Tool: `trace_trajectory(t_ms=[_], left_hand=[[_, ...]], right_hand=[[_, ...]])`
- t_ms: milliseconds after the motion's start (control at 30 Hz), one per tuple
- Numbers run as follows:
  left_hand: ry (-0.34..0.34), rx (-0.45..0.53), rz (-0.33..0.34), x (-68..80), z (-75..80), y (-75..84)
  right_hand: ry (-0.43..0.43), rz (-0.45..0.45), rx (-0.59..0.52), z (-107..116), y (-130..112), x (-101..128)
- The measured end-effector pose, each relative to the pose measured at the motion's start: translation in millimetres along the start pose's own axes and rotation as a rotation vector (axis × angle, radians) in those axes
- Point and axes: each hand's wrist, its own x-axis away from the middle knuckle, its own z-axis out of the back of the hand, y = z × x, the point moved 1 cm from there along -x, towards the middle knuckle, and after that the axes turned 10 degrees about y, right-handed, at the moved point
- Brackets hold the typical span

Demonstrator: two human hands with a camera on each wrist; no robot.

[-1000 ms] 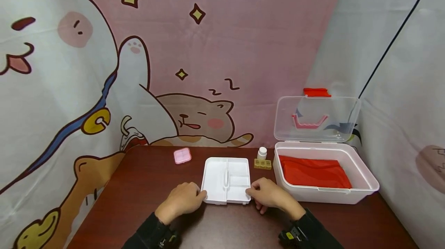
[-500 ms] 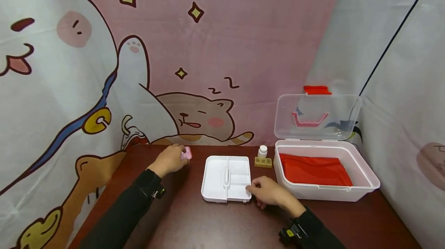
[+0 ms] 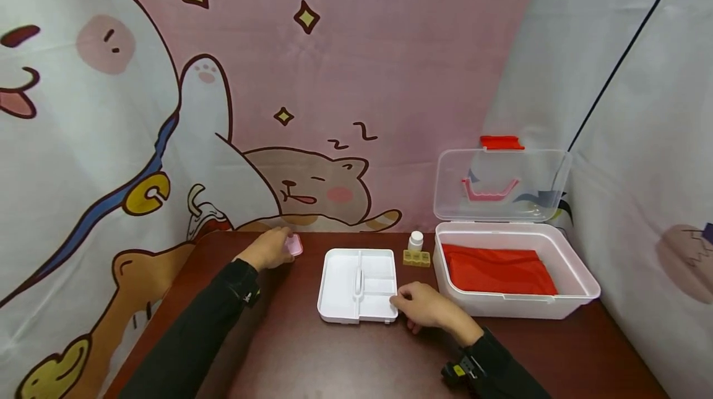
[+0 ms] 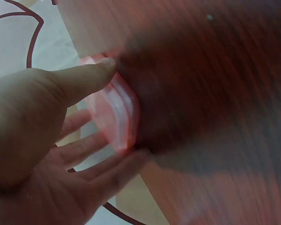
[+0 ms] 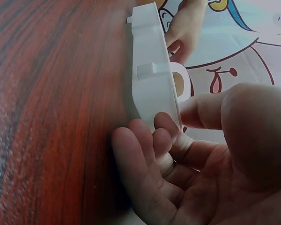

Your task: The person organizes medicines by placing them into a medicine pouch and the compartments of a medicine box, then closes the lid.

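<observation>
My left hand (image 3: 268,248) is at the back left of the table. Its thumb and fingers lie on either side of a small pink square case (image 3: 296,245), pinching it. In the left wrist view, the thumb covers one corner of the case (image 4: 116,110). A shallow white divided tray (image 3: 336,291) with a raised handle (image 3: 358,281) along its divider rests in the middle. At the tray's front right corner, my right hand (image 3: 421,304) pinches the rim between thumb and index finger. In the right wrist view, the other fingers are curled beside the tray's wall (image 5: 150,89).
A small yellowish compartment box (image 3: 416,258) stands behind the tray to the right, before a white-capped bottle (image 3: 415,240). Further right is a white bin (image 3: 518,306) with its clear lid (image 3: 501,170) raised and red cloth (image 3: 496,272) inside. A printed curtain hangs behind.
My left hand has left the tray's front left corner, reached to the back left and taken hold of the pink case. The right hand has stayed at the tray. The head view has shifted slightly.
</observation>
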Motion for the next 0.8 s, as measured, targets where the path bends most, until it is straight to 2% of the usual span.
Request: trace_trajectory(t_ms=[133, 233, 400, 500, 567, 700, 800], left_hand=[[-0.012, 0.047, 0.004, 1.3, -1.5, -1.1], [0.003, 0.049, 0.009, 2.5, -2.4, -3.2], [0.103, 0.042, -0.025, 11.4, 0.3, 3.5], [0.155, 0.093, -0.078, 21.6, 9.9, 24.8], [0.16, 0.135, -0.123, 27.9, 18.3, 44.2], [0.115, 0.179, -0.185, 42.7, 27.5, 80.3], [0.072, 0.154, -0.22, 53.6, 22.6, 98.3]], right_hand=[[0.003, 0.001, 0.011, 0, 2, -1], [0.006, 0.0, 0.004, 0, 2, -1], [0.006, 0.001, 0.003, -3, 1, 0], [0.009, 0.002, 0.004, -4, 1, 0], [0.021, 0.008, 0.001, -3, 1, 0], [0.034, 0.018, 0.0, -2, 1, -1], [0.028, 0.023, 0.001, -2, 1, -1]])
